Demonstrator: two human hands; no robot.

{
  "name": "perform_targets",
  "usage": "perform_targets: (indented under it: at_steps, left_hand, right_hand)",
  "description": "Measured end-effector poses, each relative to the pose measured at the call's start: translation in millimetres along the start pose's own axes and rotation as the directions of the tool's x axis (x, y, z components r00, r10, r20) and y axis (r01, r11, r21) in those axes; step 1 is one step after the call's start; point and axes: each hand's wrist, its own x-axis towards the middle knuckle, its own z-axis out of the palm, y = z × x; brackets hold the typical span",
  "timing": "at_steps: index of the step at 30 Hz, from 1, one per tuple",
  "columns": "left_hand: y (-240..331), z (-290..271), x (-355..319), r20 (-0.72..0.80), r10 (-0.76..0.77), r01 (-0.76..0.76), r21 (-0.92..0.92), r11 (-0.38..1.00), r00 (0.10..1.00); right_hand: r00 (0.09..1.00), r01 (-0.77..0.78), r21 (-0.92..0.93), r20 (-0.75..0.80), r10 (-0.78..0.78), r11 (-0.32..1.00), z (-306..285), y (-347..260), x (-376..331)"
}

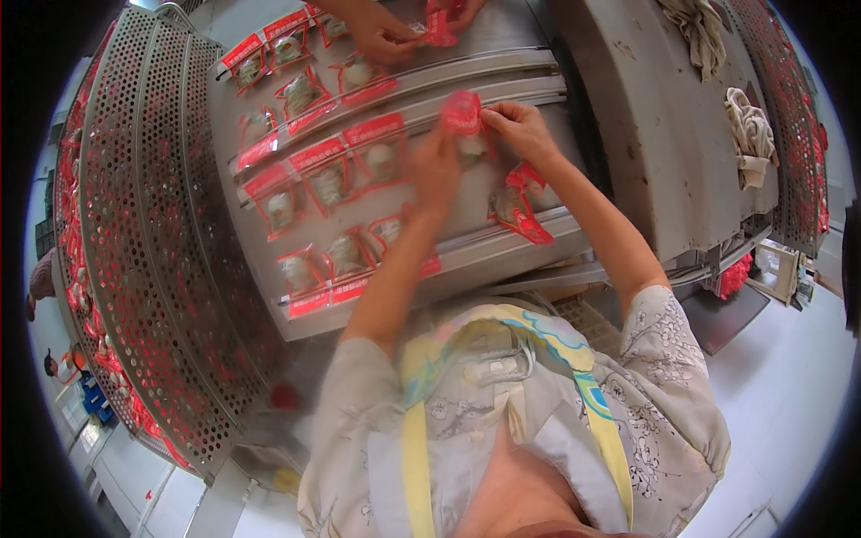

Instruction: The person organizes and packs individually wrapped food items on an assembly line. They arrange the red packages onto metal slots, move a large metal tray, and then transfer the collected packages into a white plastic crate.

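A clear plastic pouch with a red top (463, 113) and pale contents is held up over the steel tray. My right hand (525, 134) pinches its right edge between thumb and fingertips. My left hand (432, 175) is at the pouch's left side, smeared by motion, so its grip is unclear. To its left, a row of filled red-banded pouches (328, 182) lies along the metal bar. Another row of pouches (347, 255) lies nearer to me. A crumpled red and clear pouch (516, 208) rests on the tray below my right forearm.
Across the tray, another person's hands (386, 31) handle a red pouch (439, 25) beside more filled pouches (300, 91). Sealing bars (430, 76) cross the middle. A perforated metal guard (152, 215) stands left; a steel housing (659, 134) with cloths (752, 134) stands right.
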Motion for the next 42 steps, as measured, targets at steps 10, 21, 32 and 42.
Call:
perform_targets:
  at_steps: [10, 21, 32, 42]
  left_hand:
    - [-30, -2, -22, 0.156, -0.592, 0.603, -0.358, 0.713, 0.791]
    - [6, 5, -16, 0.021, -0.68, 0.597, -0.499, 0.628, 0.733]
    - [1, -2, -12, 0.241, 0.326, -0.397, 0.365, 0.842, 0.914]
    - [26, 7, -15, 0.377, 0.396, -0.486, 0.184, 0.854, 0.838]
  right_hand:
    - [0.927, -0.33, -0.551, -0.035, 0.374, 0.767, 2, 24, 18]
    - [0.957, -0.283, -0.165, -0.109, 0.267, 0.945, 15, 27, 17]
    - [0.855, 0.155, -0.753, -0.222, -0.468, 0.64, 23, -15, 15]
    - [0.892, 0.211, -0.592, -0.209, -0.401, 0.778, -45, -8, -18]
